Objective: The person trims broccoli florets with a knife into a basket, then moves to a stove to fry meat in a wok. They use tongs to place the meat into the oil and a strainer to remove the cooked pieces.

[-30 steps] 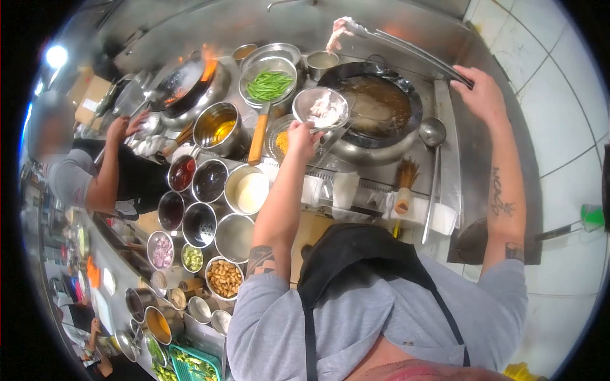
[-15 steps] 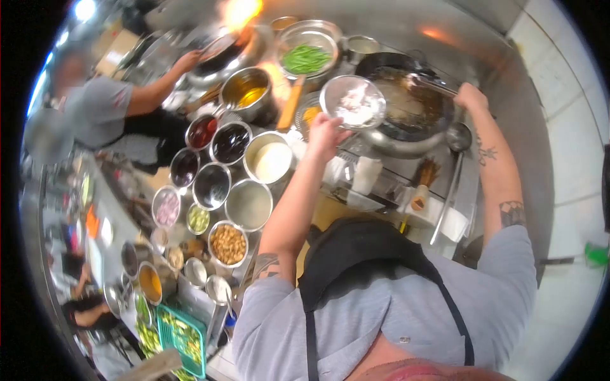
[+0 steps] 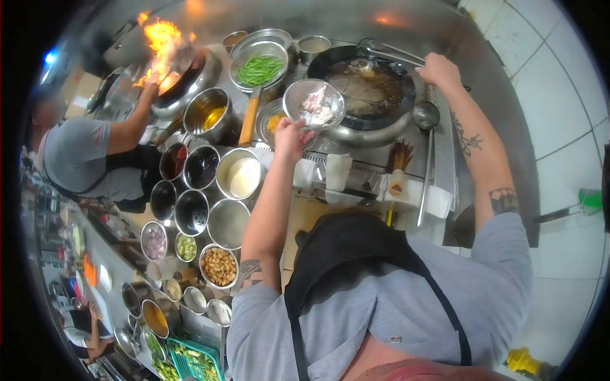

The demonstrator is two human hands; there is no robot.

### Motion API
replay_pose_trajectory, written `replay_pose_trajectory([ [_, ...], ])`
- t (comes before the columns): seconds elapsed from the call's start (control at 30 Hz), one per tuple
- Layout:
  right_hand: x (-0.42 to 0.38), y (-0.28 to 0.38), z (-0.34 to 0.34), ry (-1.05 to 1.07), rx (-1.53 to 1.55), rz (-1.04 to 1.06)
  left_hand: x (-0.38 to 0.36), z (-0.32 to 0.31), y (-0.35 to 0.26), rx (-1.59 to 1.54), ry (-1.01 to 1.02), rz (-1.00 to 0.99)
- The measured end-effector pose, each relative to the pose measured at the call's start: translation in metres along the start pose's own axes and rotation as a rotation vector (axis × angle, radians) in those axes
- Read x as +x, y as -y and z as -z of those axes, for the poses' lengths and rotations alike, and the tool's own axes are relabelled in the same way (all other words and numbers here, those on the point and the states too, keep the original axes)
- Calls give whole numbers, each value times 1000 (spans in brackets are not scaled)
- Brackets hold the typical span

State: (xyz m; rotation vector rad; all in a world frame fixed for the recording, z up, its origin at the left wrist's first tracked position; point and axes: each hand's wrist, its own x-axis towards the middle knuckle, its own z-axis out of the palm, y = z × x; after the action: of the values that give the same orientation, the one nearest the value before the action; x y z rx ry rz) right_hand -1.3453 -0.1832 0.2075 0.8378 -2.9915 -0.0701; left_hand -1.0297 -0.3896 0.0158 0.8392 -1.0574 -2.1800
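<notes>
My left hand (image 3: pixel 294 138) grips the near edge of a metal bowl (image 3: pixel 337 101), beside the wok's left rim. White-coated pale pink pieces (image 3: pixel 318 106) lie in the bowl. My right hand (image 3: pixel 440 71) is closed on the handle of a long metal utensil (image 3: pixel 397 56), whose far end reaches over the wok. The dark wok (image 3: pixel 405 89) holds bubbling oil (image 3: pixel 359 89) with a small piece frying near its back. A ladle (image 3: pixel 426 115) rests to the right of the wok, below my right hand.
At the left, a co-worker (image 3: pixel 82 149) tends a flaming wok (image 3: pixel 206 70). A strainer of green beans (image 3: pixel 260 70) has its wooden handle (image 3: pixel 250 120) pointing toward me. Several sauce and ingredient pots (image 3: pixel 238 174) stand left of my left arm. A brush (image 3: pixel 399 165) lies before the wok.
The camera view has shifted, moving most things leftward. The metal utensil's end now lies near the wok's back rim. Flames at the co-worker's wok look larger.
</notes>
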Motion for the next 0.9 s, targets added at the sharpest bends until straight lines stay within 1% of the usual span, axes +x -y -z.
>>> replay_pose_trajectory([
  [0.1,-26,-13,19,-205,1,194,11,-7,1,18,-8,-7],
  [0.2,-51,-28,42,-282,-33,490,14,-16,-2,41,-32,-23],
  [0.23,-67,-25,52,-257,-12,564,12,-20,-4,52,-40,-28],
  [0.33,-105,-8,65,-214,-62,648,9,-24,-3,180,-2,-132],
  [0.43,-108,1,44,-463,-245,801,8,-28,-1,311,-10,-194],
  [0.53,-98,-1,34,-488,-323,862,8,-24,-5,346,9,-148],
  [0.63,-95,-1,25,-430,-288,769,1,-20,-10,348,55,-91],
  [0.73,-94,0,30,-404,-294,712,-9,-32,-12,286,46,-98],
  [0.83,-100,-6,38,-458,-223,752,-2,-28,-10,232,-8,-87],
  [0.9,-107,-9,46,-462,-239,789,-1,-24,-12,243,-23,-102],
])
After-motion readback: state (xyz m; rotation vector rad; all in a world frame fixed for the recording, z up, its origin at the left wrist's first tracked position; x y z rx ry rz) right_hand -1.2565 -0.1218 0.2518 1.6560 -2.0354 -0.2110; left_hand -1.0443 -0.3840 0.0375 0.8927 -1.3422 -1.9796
